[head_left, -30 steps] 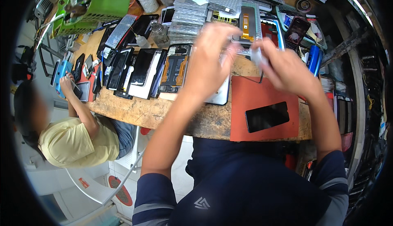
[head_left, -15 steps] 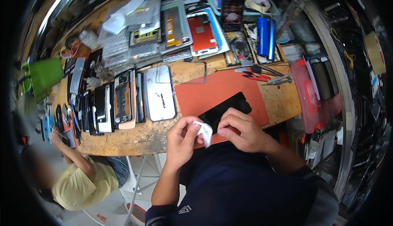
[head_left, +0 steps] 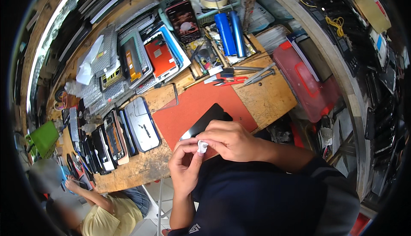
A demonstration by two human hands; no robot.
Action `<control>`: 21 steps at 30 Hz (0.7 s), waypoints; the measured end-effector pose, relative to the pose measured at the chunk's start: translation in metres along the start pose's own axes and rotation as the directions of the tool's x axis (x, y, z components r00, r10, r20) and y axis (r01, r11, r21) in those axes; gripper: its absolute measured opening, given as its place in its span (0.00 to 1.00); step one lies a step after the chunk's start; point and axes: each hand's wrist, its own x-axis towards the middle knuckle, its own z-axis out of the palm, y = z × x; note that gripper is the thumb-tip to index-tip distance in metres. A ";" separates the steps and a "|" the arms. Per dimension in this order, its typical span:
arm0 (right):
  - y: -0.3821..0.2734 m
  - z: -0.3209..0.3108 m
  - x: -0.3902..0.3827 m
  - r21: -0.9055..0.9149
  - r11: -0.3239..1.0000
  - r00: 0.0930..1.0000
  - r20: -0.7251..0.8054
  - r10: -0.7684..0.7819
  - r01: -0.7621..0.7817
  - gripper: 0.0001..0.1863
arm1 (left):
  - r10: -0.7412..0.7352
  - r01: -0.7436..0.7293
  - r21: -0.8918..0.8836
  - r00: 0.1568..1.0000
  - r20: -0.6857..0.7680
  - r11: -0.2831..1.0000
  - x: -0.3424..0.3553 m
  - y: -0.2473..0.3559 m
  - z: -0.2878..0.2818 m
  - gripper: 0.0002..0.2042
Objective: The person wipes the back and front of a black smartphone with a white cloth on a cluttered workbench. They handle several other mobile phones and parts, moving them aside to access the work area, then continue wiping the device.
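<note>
My left hand [head_left: 184, 163] and my right hand [head_left: 229, 139] meet over the bench's front edge, both pinching a small crumpled white piece, like tissue or cloth [head_left: 202, 146]. Just beyond them a black phone [head_left: 209, 116] lies on an orange mat [head_left: 231, 105], partly covered by my right hand. Left of the mat is a silver-white tablet [head_left: 141, 124]; a thin clear rectangular frame [head_left: 175, 94] lies at the mat's upper left. Scissors, tweezers and other small tools [head_left: 261, 75] lie at the mat's upper right.
The wooden bench [head_left: 280, 101] holds stacked screens [head_left: 137, 56], opened devices [head_left: 113, 137], blue cylinders [head_left: 222, 32] and an upright phone [head_left: 183, 22]. A red case [head_left: 299, 69] is at right. A co-worker [head_left: 115, 214] sits at lower left, hands on small items.
My hands came down from over the bench to near its front edge and closed together around the white piece, which looks more bunched up now. My view has turned and shifted.
</note>
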 end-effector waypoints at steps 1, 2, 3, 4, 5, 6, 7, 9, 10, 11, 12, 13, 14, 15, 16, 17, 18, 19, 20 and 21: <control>0.000 0.000 -0.001 0.010 1.000 1.000 -0.016 0.023 -0.023 0.09 | -0.105 0.105 -0.136 0.994 0.008 0.985 -0.002 0.001 0.001 0.05; -0.001 0.002 -0.002 0.019 0.998 0.998 -0.009 0.064 -0.063 0.08 | -0.129 0.125 -0.170 0.992 -0.007 0.977 -0.002 0.000 0.003 0.05; -0.002 0.003 -0.003 0.055 0.990 0.991 0.010 0.130 -0.131 0.07 | -0.151 0.142 -0.217 0.988 -0.027 0.966 -0.003 -0.001 0.006 0.05; -0.002 0.004 -0.004 0.040 0.992 0.993 0.006 0.115 -0.116 0.07 | -0.175 0.157 -0.265 0.983 -0.047 0.952 -0.004 -0.002 0.008 0.05; -0.002 0.005 -0.005 0.027 0.995 0.995 0.009 0.098 -0.098 0.06 | -0.122 0.107 -0.175 0.990 -0.076 0.979 -0.004 -0.003 0.009 0.06; -0.002 0.006 -0.005 0.012 0.996 0.996 0.009 0.090 -0.090 0.06 | -0.064 0.056 -0.083 0.993 -0.099 0.995 -0.003 -0.005 0.010 0.07; -0.002 0.006 -0.006 0.036 0.991 0.992 0.017 0.125 -0.126 0.05 | -0.037 0.039 0.011 0.990 -0.134 0.999 -0.003 -0.006 0.011 0.08; -0.003 0.007 -0.008 0.166 0.969 0.982 0.068 0.175 -0.184 0.06 | 0.116 -0.066 0.248 0.975 -0.191 0.966 -0.002 -0.008 0.012 0.09; -0.003 0.006 -0.010 0.228 0.945 0.971 0.102 0.215 -0.233 0.07 | 0.214 -0.133 0.362 0.957 -0.195 0.923 -0.002 -0.010 0.013 0.10; -0.006 0.006 -0.013 0.297 0.905 0.950 0.151 0.272 -0.306 0.13 | 0.421 -0.265 0.656 0.903 -0.088 0.706 0.001 -0.011 0.010 0.11; -0.006 0.007 -0.014 0.326 0.892 0.948 0.156 0.277 -0.315 0.14 | 0.473 -0.319 0.705 0.881 -0.026 0.633 0.001 -0.012 0.012 0.11; -0.007 0.009 -0.015 0.355 0.877 0.946 0.163 0.281 -0.322 0.15 | 0.525 -0.358 0.743 0.851 0.011 0.565 0.001 -0.013 0.012 0.11; -0.006 0.010 -0.015 0.391 0.864 0.947 0.172 0.270 -0.317 0.17 | 0.588 -0.411 0.783 0.806 0.073 0.466 0.001 -0.014 0.013 0.12; -0.006 0.011 -0.015 0.414 0.837 0.934 0.159 0.321 -0.358 0.18 | 0.609 -0.446 0.782 0.785 0.110 0.434 0.001 -0.014 0.014 0.12; -0.003 0.011 -0.013 0.354 0.823 0.896 0.194 0.399 -0.444 0.15 | 0.581 -0.442 0.763 0.807 0.109 0.471 0.000 -0.013 0.014 0.11; -0.002 0.010 -0.013 0.485 0.767 0.906 0.172 0.386 -0.419 0.11 | 0.555 -0.453 0.751 0.820 0.139 0.481 -0.002 -0.012 0.015 0.11; 0.001 0.009 -0.012 0.579 0.664 0.873 0.204 0.443 -0.473 0.08 | 0.505 -0.424 0.749 0.852 0.139 0.509 -0.003 -0.011 0.014 0.11; 0.002 0.007 -0.011 0.640 0.657 0.907 0.168 0.386 -0.399 0.06 | 0.467 -0.441 0.647 0.872 0.145 0.622 -0.005 -0.008 0.013 0.11; 0.004 0.005 -0.009 0.660 0.624 0.897 0.195 0.396 -0.419 0.05 | 0.449 -0.410 0.519 0.892 0.054 0.750 -0.006 -0.006 0.013 0.13; 0.004 0.001 -0.009 0.656 0.631 0.904 0.218 0.367 -0.414 0.06 | 0.408 -0.363 0.350 0.911 -0.063 0.864 -0.007 -0.005 0.013 0.15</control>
